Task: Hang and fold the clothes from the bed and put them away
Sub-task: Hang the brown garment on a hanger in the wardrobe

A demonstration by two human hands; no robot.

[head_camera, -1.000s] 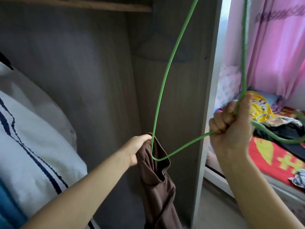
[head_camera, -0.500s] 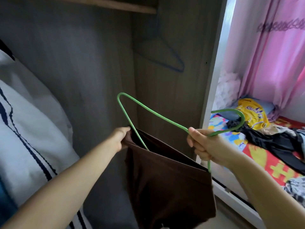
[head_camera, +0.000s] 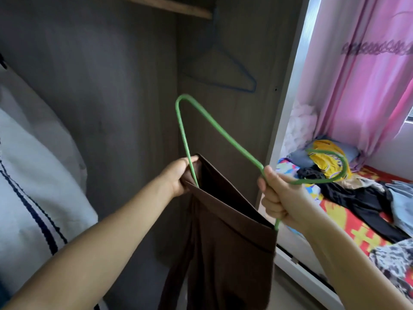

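Step in hand: hanging. The person is working a green hanger (head_camera: pixel 214 142) into the open top of a brown garment (head_camera: pixel 225 238), standing inside the open wardrobe (head_camera: pixel 107 90).

Left hand (head_camera: pixel 178 175): fingers are curling round the far corner of the garment's top edge, pinching the cloth against the hanger's wire. Right hand (head_camera: pixel 277 198): fingers are closing round the hanger at its neck, with the hook arching off to the right above the bed (head_camera: pixel 357 229). The garment is hanging between the two hands, well in front of the wardrobe's back wall; one hanger shoulder is sticking up out of the opening, the other end is emerging at the near corner by the right hand.

Next move, as I judge it: seat the raised shoulder down inside the cloth, level the hanger, then lift the hook to the rail. The rail itself is probably under the shelf edge (head_camera: pixel 169 7) at top, but I cannot make it out.

Room: a blue hanger (head_camera: pixel 243 74) is hanging in the wardrobe's right rear corner; a white striped garment (head_camera: pixel 33 186) is filling the left side. Open space lies between them. The wardrobe's right side panel (head_camera: pixel 288 104) is standing just beside the right hand. More clothes are lying on the bed.
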